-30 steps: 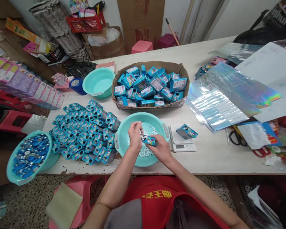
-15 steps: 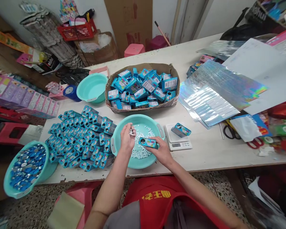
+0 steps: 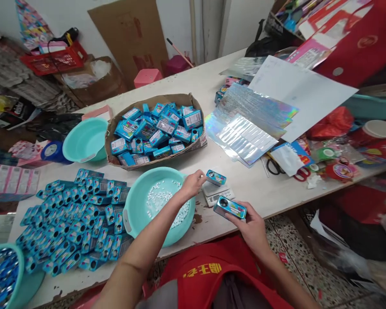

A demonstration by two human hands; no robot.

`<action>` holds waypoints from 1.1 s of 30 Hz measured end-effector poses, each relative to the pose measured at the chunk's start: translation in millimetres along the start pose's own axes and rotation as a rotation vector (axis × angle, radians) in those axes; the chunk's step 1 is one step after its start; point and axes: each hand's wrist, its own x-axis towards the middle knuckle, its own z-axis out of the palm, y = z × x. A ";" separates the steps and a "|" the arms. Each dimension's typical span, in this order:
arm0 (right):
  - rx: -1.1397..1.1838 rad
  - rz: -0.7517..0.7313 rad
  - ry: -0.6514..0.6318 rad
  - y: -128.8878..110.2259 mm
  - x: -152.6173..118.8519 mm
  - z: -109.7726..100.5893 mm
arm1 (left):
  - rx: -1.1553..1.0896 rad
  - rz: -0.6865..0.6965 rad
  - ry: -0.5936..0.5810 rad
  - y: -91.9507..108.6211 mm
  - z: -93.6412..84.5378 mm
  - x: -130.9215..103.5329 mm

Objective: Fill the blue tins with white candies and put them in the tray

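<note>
My right hand (image 3: 254,231) grips a blue tin (image 3: 236,209), held tilted in front of the scale, with a dark round hole showing in its top. My left hand (image 3: 193,185) is closed, its fingertips at the left end of another blue tin (image 3: 216,177). That tin stands on a small white digital scale (image 3: 219,194). The small white tablets in my left hand are hidden by its fingers now. Below my left forearm lies a turquoise basin (image 3: 132,201) with many loose white tablets (image 3: 161,196) spread over its bottom.
Behind the basin stands a cardboard box (image 3: 154,162) full of blue tins. Rows of upright tins (image 3: 73,214) cover the table's left side, beside a bucket of blue and silver lids (image 3: 0,274). Shiny film sheets (image 3: 247,137) and scissors (image 3: 275,166) lie to the right.
My left hand has moved right, from over the basin to the tin on the scale. My right hand has carried its tin right, away from the basin. The view has turned right.
</note>
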 end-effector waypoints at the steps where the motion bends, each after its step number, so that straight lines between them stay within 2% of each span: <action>1: -0.001 0.011 0.034 2.6 1.6 -6.8 | 0.072 0.022 0.018 4.1 8.1 9.4; 4: 0.005 0.033 0.099 7.3 5.6 -20.2 | 0.201 0.006 0.059 6.6 22.1 25.2; 10: 0.013 0.075 0.110 8.3 12.3 -26.0 | 0.258 0.060 0.028 -2.3 22.5 27.3; 13: 0.021 0.116 0.089 4.7 13.3 -23.6 | 0.249 0.056 0.035 -2.3 28.0 20.9; 15: -0.017 0.134 0.064 -0.1 12.6 -20.7 | 0.326 0.110 0.063 0.7 28.6 11.7; 17: -0.085 0.146 0.048 -5.2 12.5 -16.5 | 0.422 0.147 0.134 4.8 18.6 -2.4; 18: -0.118 0.153 0.047 -7.6 13.2 -13.6 | 0.445 0.140 0.199 6.7 7.8 -12.1; 20: -0.173 0.174 0.032 -11.8 15.8 -6.0 | 0.421 0.091 0.377 9.9 -25.7 -40.0; 22: -0.222 0.191 -0.002 -16.2 18.8 3.7 | 0.376 0.016 0.581 11.6 -70.9 -83.1; 24: -0.288 0.201 -0.036 -21.2 20.1 14.7 | 0.414 -0.112 0.770 10.5 -119.1 -140.4; 26: -0.344 0.200 -0.051 -26.3 19.4 25.7 | 0.567 -0.361 0.913 3.6 -162.1 -204.6; 28: -0.368 0.184 -0.069 -30.6 17.3 36.4 | 0.769 -0.737 0.952 -12.6 -195.4 -266.4; 30: -0.362 0.160 -0.082 -33.7 15.2 46.6 | 0.884 -1.081 0.935 -40.4 -217.7 -317.3; 32: -0.344 0.143 -0.074 -35.5 14.0 56.1 | 0.861 -1.268 0.910 -77.9 -230.8 -351.2; 33: -0.324 0.136 -0.066 -36.2 14.0 60.4 | 0.808 -1.324 0.901 -98.4 -234.8 -360.8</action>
